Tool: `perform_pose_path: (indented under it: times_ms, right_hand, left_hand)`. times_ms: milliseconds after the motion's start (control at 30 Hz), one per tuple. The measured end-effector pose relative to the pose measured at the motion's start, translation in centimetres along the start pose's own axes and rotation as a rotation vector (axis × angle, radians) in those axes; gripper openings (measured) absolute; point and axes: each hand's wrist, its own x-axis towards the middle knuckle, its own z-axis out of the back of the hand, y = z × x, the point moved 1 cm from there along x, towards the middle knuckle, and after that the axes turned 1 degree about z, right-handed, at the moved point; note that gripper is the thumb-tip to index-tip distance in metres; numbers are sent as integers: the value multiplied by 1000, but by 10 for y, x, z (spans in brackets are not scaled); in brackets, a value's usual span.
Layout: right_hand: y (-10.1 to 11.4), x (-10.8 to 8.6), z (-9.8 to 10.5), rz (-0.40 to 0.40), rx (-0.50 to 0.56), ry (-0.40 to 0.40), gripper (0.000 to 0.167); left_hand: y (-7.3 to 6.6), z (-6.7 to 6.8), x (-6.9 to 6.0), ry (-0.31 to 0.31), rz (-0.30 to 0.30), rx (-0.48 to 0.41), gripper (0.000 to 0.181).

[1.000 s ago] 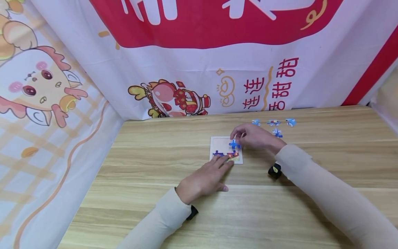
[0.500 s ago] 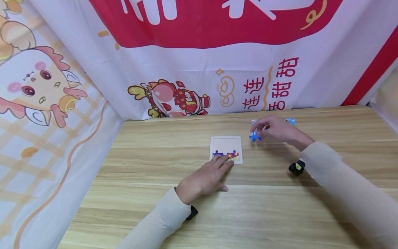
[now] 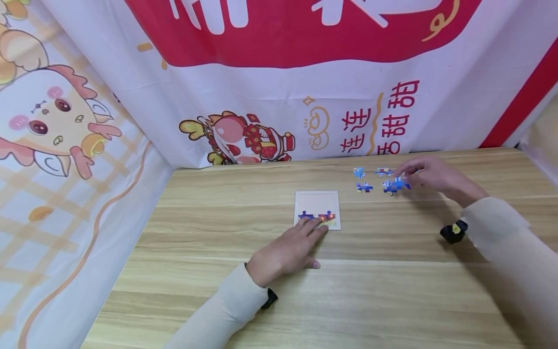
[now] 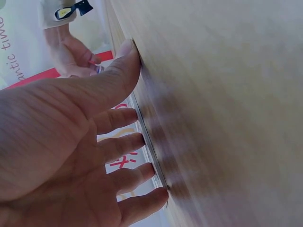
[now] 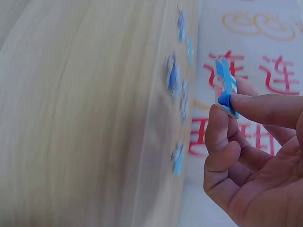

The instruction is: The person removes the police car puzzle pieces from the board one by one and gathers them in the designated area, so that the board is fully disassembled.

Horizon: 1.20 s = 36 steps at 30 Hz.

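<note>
A blue jigsaw piece is pinched between the thumb and index finger of my right hand. In the head view that hand hovers at the right end of a group of loose pieces, the held piece overlapping one of them. My left hand lies with fingers spread over the near edge of a white puzzle tray. Dark blue and red-orange pieces fill its near row, partly under the fingertips; the rest shows bare board. The left wrist view has the same hand with fingertips along the tray's thin edge.
Several loose blue jigsaw pieces lie near the back of the wooden table, including one on the left and one behind it. A printed cloth hangs directly behind the table's far edge.
My right hand has carried the blue jigsaw piece from above the tray to the right, past the loose pieces. A loose piece formerly hidden there now shows. The left hand has stayed put.
</note>
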Motion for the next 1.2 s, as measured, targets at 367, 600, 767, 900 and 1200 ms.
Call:
perform_pose_path:
  times_ms: [367, 600, 767, 900, 1200]
  right_hand:
    - [-31, 1, 14, -84, -5, -13, 36]
    - [-36, 5, 14, -110, -16, -8, 34]
    - [-35, 8, 13, -111, -51, -8, 34]
    - [-33, 9, 10, -103, -82, -13, 34]
    - [-32, 8, 8, -88, -119, -14, 32]
  left_hand:
    - [0, 0, -1, -4, 0, -5, 84]
    - [0, 0, -1, -3, -4, -12, 84]
    - [1, 0, -1, -2, -1, -24, 84]
    - [1, 0, -1, -2, -1, -28, 84]
    - [2, -1, -1, -2, -1, -30, 83]
